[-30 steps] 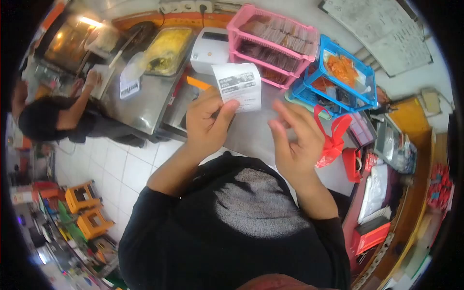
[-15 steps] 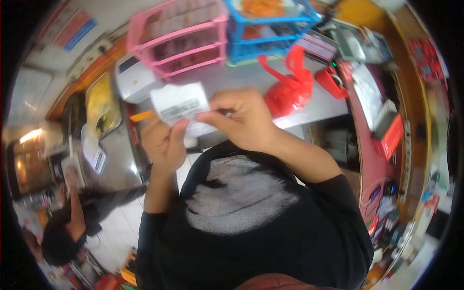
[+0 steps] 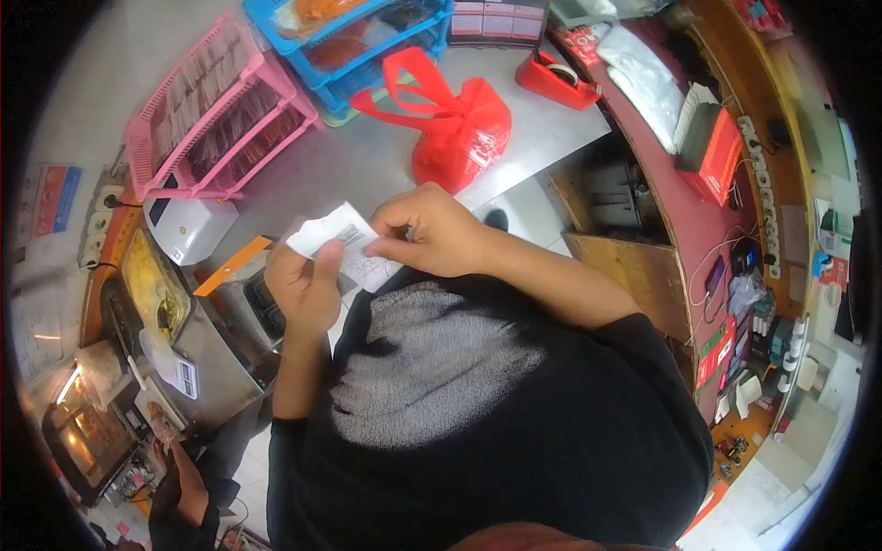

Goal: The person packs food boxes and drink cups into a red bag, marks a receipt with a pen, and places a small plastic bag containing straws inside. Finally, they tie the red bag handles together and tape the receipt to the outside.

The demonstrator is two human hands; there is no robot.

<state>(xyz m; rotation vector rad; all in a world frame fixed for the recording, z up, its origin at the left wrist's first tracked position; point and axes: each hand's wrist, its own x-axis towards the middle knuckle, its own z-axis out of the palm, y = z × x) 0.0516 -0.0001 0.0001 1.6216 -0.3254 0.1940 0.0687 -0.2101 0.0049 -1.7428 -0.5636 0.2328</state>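
A white paper receipt (image 3: 338, 230) with black print hangs between my hands, above the front of my dark shirt. My left hand (image 3: 305, 285) pinches its left side with the thumb across the print. At the opposite edge, the thumb and fingertips of my right hand (image 3: 432, 231) grip the paper. Beyond my right hand, a tied red plastic bag (image 3: 464, 138) sits on the metal counter (image 3: 358, 165). A white receipt printer (image 3: 188, 228) stands past my left hand.
Pink trays (image 3: 216, 106) and blue trays (image 3: 358, 46) hold packets at the back. A red tape dispenser (image 3: 558, 81) stands near the counter's right corner. Right of it is a red box (image 3: 712, 151). Another person's arm (image 3: 188, 482) shows at lower left.
My view has turned right, shifting the trays and red bag leftward. The receipt has tipped and sits lower, nearer my shirt; both hands still hold it.
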